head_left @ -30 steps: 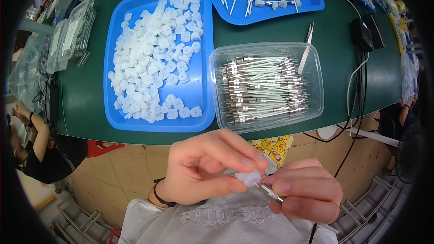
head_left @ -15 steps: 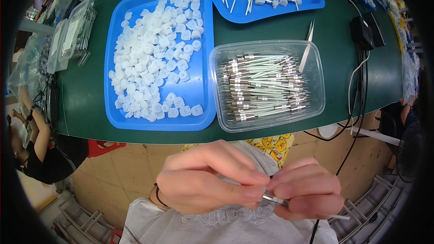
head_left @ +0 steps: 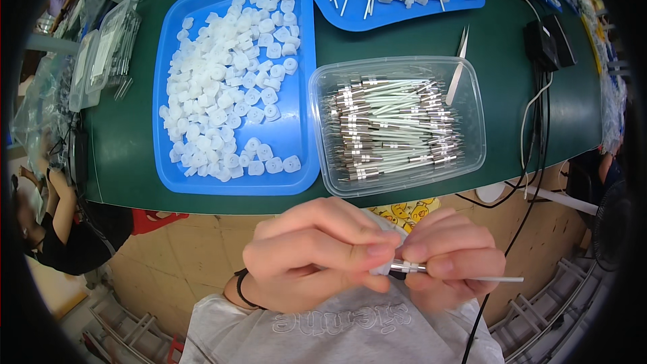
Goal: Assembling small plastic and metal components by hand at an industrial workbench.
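Note:
My left hand [head_left: 313, 246] pinches a whitish translucent plastic cap [head_left: 381, 269], mostly covered by thumb and fingers. My right hand [head_left: 455, 249] grips a thin rod with a metal end [head_left: 408, 267]; its white tube [head_left: 505, 279] sticks out to the right past the fingers. The metal end meets the cap between both hands; how deep it sits inside is hidden. Just beyond the hands stands a clear plastic box [head_left: 480, 155] full of similar metal-and-white rods [head_left: 397, 121]. Left of it, a blue tray [head_left: 296, 128] carries a heap of white translucent caps [head_left: 219, 87].
A second blue tray [head_left: 350, 21] at the back holds rods with caps fitted. Metal tweezers [head_left: 457, 74] lean by the box's right edge. Black adapters [head_left: 542, 47] and cables are on the right. Clear cases [head_left: 101, 54] lie at left, where another person [head_left: 60, 229] sits.
Both hands have risen slightly toward the table. The rod has turned from slanting to nearly level, and more of its metal end and the cap now show between my fingers.

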Demonstrator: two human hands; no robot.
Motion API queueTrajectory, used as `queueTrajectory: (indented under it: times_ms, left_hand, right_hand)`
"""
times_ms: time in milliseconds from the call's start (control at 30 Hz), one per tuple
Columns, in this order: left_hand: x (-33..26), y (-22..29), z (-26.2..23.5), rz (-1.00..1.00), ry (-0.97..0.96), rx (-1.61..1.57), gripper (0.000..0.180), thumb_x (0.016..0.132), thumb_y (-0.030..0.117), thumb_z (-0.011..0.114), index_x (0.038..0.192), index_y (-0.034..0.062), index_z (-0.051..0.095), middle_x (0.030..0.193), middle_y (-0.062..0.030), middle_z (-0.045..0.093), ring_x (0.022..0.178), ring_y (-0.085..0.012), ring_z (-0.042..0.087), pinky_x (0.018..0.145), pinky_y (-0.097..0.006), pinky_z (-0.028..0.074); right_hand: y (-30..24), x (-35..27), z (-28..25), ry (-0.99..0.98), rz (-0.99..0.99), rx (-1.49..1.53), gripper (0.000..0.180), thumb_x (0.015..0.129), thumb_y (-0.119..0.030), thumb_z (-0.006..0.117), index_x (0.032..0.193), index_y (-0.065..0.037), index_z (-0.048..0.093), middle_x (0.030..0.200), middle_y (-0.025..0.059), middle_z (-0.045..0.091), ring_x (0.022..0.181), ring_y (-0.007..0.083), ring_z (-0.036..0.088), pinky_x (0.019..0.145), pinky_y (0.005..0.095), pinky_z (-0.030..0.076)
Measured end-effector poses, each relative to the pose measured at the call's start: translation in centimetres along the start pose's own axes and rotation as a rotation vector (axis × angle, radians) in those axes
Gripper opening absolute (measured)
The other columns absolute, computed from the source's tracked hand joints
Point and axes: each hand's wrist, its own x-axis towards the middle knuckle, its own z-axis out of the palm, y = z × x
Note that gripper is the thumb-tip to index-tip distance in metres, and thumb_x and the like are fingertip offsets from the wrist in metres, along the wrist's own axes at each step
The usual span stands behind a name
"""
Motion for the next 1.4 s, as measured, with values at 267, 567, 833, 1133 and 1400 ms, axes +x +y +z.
queueTrajectory:
  times_ms: [267,567,833,1133,1400]
  left_hand:
    - [-0.2,-0.1,-0.3,-0.029,0.002,-0.002,0.024,0.062,0.001,0.074,0.078,-0.0021,0.057,0.077,-0.0136,0.056,0.066,-0.0197,0.058,0.056,-0.025,0.05]
    - [0.2,1.4,0.0,-0.172,-0.033,0.137,0.039,0.059,0.004,0.077,0.093,-0.007,0.059,0.082,-0.0151,0.058,0.072,-0.0214,0.06,0.063,-0.027,0.048]
    - [0.2,0.9,-0.6,-0.29,-0.032,-0.038,0.026,0.064,-0.01,0.067,0.089,-0.0069,0.062,0.079,-0.0142,0.062,0.071,-0.0166,0.06,0.062,-0.023,0.047]
    - [0.5,1.2,-0.4,-0.363,-0.043,-0.067,0.017,0.07,-0.001,0.067,0.085,-0.0053,0.061,0.076,-0.0136,0.059,0.067,-0.0203,0.059,0.059,-0.027,0.048]
    - [0.2,0.8,-1.4,-0.318,-0.129,-0.058,0.017,0.064,-0.003,0.071,0.079,-0.0052,0.063,0.075,-0.014,0.06,0.069,-0.0211,0.06,0.06,-0.028,0.049]
  right_hand:
    - [0.7,-0.1,-0.3,-0.026,0.048,0.082,0.036,0.056,0.009,0.073,0.085,0.003,0.052,0.083,0.0195,0.059,0.061,0.0214,0.058,0.051,0.0297,0.047]
    - [-0.6,0.2,-0.5,0.221,0.68,0.517,0.015,0.078,0.005,0.055,0.09,0.005,0.046,0.08,0.018,0.057,0.072,0.0199,0.059,0.059,0.0291,0.052]
    - [-0.6,-0.1,-0.4,0.238,0.807,0.616,0.013,0.079,0.001,0.055,0.09,0.005,0.049,0.077,0.0163,0.059,0.068,0.017,0.059,0.059,0.0263,0.05]
    - [-0.7,-0.2,-0.4,0.257,0.876,0.717,0.013,0.079,0.002,0.054,0.092,0.004,0.05,0.078,0.0155,0.059,0.068,0.0164,0.059,0.058,0.0255,0.049]
    - [-0.8,0.5,-1.4,0.026,0.877,0.652,0.012,0.074,0.01,0.057,0.085,0.008,0.056,0.079,0.0141,0.059,0.069,0.0149,0.058,0.058,0.0234,0.047]
